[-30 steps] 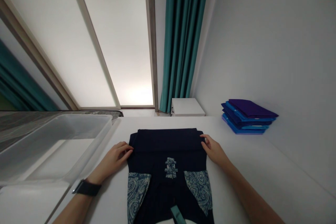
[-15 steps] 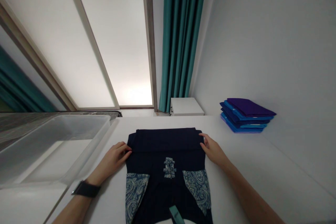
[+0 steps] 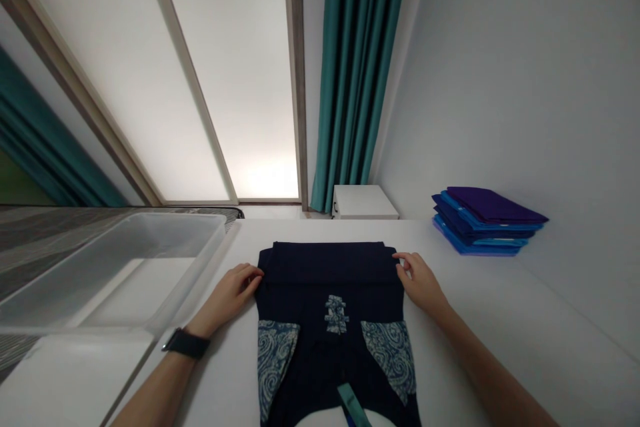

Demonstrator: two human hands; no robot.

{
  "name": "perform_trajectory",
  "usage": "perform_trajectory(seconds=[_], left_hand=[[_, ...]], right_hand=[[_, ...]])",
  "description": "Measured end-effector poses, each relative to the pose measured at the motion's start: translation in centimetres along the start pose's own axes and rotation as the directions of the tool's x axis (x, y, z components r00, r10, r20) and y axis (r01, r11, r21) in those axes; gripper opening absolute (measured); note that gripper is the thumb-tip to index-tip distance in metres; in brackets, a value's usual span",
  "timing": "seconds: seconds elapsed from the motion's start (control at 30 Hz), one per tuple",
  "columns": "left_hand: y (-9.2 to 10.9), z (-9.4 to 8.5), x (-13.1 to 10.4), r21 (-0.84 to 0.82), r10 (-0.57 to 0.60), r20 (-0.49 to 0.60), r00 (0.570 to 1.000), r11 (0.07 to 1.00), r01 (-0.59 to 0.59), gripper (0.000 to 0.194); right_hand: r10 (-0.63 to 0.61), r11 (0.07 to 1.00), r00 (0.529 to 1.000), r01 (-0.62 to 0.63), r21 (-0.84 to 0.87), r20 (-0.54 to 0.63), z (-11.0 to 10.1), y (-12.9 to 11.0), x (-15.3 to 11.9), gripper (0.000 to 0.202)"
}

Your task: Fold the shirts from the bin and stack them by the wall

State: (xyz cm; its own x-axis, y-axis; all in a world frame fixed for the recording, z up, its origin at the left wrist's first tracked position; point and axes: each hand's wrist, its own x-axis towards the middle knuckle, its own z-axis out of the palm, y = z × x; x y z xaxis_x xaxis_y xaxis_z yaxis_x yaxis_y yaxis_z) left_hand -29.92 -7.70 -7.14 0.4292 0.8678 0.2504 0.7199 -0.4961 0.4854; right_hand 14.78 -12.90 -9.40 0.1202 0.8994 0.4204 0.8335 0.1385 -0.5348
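A dark navy shirt [image 3: 330,310] lies flat on the white table, its far end folded over into a straight band. Blue-and-white swirl panels mark both sides, and a matching patch sits in the middle. A teal tag [image 3: 354,405] rests at the curved neckline by the bottom of the view. At the shirt's upper left edge, my left hand [image 3: 234,290] has its fingers bent together on the cloth; a dark watch [image 3: 187,343] circles that wrist. My right hand [image 3: 423,283] is at the upper right edge, fingertips touching the fabric, thumb and index finger apart.
On the left stands a clear plastic bin [image 3: 165,290]. A stack of folded purple and blue cloths or bags [image 3: 487,221] sits at the right against the wall. Beyond the table are a small white cabinet [image 3: 366,202] and a teal curtain [image 3: 357,80].
The whole view has shifted, so the shirt, bin and stack appear farther right. My right hand's fingers look slightly more raised at the shirt's edge; the shirt keeps its shape.
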Motion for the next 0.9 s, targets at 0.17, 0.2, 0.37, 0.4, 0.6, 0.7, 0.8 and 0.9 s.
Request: perform_trajectory(seconds=[0.17, 0.2, 0.37, 0.4, 0.6, 0.7, 0.8, 0.9], left_hand=[[0.2, 0.1, -0.1, 0.006, 0.002, 0.001, 1.000, 1.000, -0.002, 0.028], [0.2, 0.1, -0.1, 0.006, 0.000, -0.003, 1.000, 1.000, 0.000, 0.028], [0.3, 0.0, -0.3, -0.011, -0.003, -0.020, 1.000, 1.000, 0.003, 0.026], [0.3, 0.0, -0.3, -0.017, -0.004, -0.023, 1.000, 1.000, 0.004, 0.025], [0.1, 0.2, -0.4, -0.031, 0.001, -0.035, 0.999, 1.000, -0.002, 0.024], [0.2, 0.1, -0.5, -0.018, -0.017, -0.048, 0.999, 1.000, 0.016, 0.022], [0.1, 0.3, -0.5, -0.001, -0.060, -0.087, 0.994, 0.998, 0.060, 0.021], [-0.4, 0.6, -0.3, -0.001, -0.107, -0.134, 0.985, 0.994, 0.108, 0.023]], right_hand=[[-0.148, 0.988, 0.959, 0.154, -0.008, 0.241, 1.0, -6.5, 0.6, 0.024], [-0.188, 0.981, 0.936, 0.195, 0.007, 0.297, 1.6, -8.3, 0.7, 0.023], [-0.422, 0.898, 0.797, 0.431, 0.081, 0.433, 5.5, -16.5, 1.5, 0.020], [-0.452, 0.879, 0.774, 0.470, 0.077, 0.444, 6.4, -17.7, 1.6, 0.020], [-0.539, 0.793, 0.700, 0.609, 0.002, 0.468, 10.8, -21.4, 1.8, 0.023], [-0.534, 0.797, 0.711, 0.604, -0.009, 0.457, 11.8, -21.7, 1.2, 0.026], [-0.527, 0.816, 0.736, 0.578, 0.009, 0.424, 12.2, -21.4, 0.6, 0.028], [-0.542, 0.820, 0.740, 0.570, 0.058, 0.399, 12.6, -20.9, 0.2, 0.031]])
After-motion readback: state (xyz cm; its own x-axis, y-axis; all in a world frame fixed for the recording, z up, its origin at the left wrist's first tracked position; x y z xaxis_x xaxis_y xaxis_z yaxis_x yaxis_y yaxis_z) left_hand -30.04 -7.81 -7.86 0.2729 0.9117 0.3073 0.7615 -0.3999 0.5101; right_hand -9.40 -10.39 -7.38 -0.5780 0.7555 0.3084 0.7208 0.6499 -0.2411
